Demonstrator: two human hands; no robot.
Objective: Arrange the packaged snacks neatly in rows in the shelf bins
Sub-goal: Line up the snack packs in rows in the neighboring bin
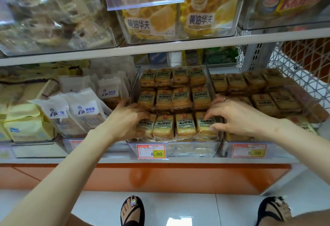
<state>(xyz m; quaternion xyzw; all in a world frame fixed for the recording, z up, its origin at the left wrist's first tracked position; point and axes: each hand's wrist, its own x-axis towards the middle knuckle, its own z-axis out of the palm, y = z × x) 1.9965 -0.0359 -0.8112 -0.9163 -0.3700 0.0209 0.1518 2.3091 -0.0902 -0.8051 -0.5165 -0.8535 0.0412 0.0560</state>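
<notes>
A clear plastic bin (175, 148) on the lower shelf holds tan packets of toasted bread slices (184, 124) in three rows. My left hand (127, 117) rests at the bin's left side, its fingers curled over the front-left packet (145, 127). My right hand (237, 116) is at the bin's right side, fingertips touching the front-right packet (205, 125); whether the fingers hold it or only press on it is not clear. A second clear bin (250, 150) to the right holds the same packets (262, 102), lying less evenly.
White and yellow snack bags (84, 113) fill the bins to the left. Waffle packs (198, 16) sit in a clear bin on the upper shelf. A white wire basket (300, 70) stands at the right. Price tags (151, 151) hang on the bin fronts.
</notes>
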